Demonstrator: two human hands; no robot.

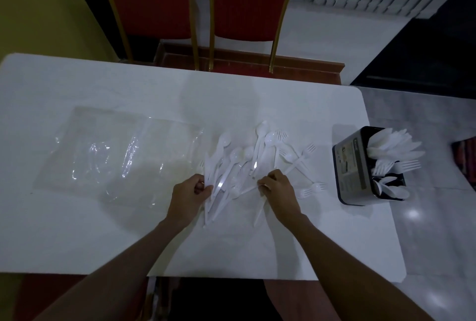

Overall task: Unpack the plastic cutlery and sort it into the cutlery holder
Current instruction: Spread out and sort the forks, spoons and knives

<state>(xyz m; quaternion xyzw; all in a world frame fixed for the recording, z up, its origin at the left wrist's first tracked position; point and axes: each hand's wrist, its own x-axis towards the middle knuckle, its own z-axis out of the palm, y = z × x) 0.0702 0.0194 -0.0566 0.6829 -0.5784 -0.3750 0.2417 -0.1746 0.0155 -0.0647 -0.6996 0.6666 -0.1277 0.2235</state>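
The cutlery pile (pixel 248 152) lies mid-tabletop (pixel 77 230), nearer the near edge. Most pieces run lengthwise near edge to far edge, bowls and tines pointing away. The left hand (pixel 192 190) clasps a bundle (pixel 219 192) of long pieces, probably gathering one kind. The right hand (pixel 277 186) seems to pinch one handle (pixel 248 190) to add. The part-filled cutlery holder (pixel 353 166) waits at the right edge, and the emptied bag (pixel 108 150) lies leftward.
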